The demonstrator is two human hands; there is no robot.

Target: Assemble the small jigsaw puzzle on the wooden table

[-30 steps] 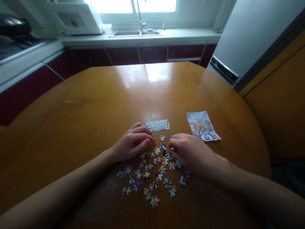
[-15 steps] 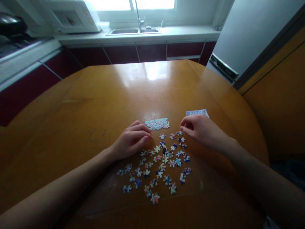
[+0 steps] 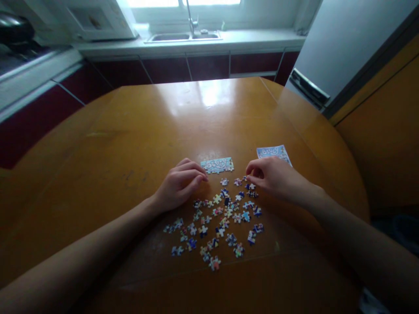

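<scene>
My left hand rests on the wooden table with its fingers loosely stretched out, holding nothing. Its fingertips lie beside the lower left corner of a joined strip of jigsaw puzzle, light blue with lettering. My right hand is bent over the upper right edge of the loose pieces, thumb and forefinger pinched at a small puzzle piece, which they partly cover. Several loose puzzle pieces lie scattered between and below the hands. Behind my right hand, a blue printed picture card is partly hidden.
The large rounded table fills most of the view. Beyond it are a counter with a sink, a microwave and, at the left, a dark pan by the stove. A fridge stands at the right.
My right fingertips have come down and slightly left onto a small puzzle piece, and more of the picture card shows. My left hand stays resting. The whole view has shifted slightly.
</scene>
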